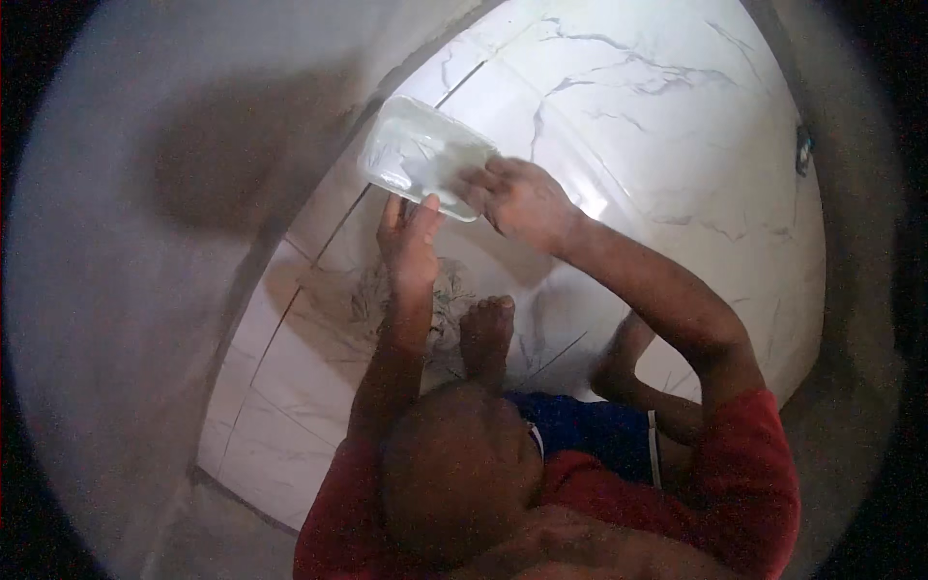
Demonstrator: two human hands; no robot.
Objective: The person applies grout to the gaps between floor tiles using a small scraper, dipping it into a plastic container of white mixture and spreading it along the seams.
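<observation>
A translucent, pale rectangular container (406, 140) is held tilted above the white tiled floor. My left hand (413, 242) grips it from underneath along the near edge, thumb upward. My right hand (507, 203) reaches over the container's right part, its fingertips blurred against the inside; whether they hold anything is unclear. Beneath my hands, my bare foot (485, 333) rests on a smudged patch of tile with dark streaks or debris.
Marble-patterned tiles (657, 116) cover the floor area, bordered on the left by a grey wall (126, 319) with a large shadow. A small dark object (802, 150) sits at the right edge. My bent legs and blue shorts (590, 425) occupy the lower middle.
</observation>
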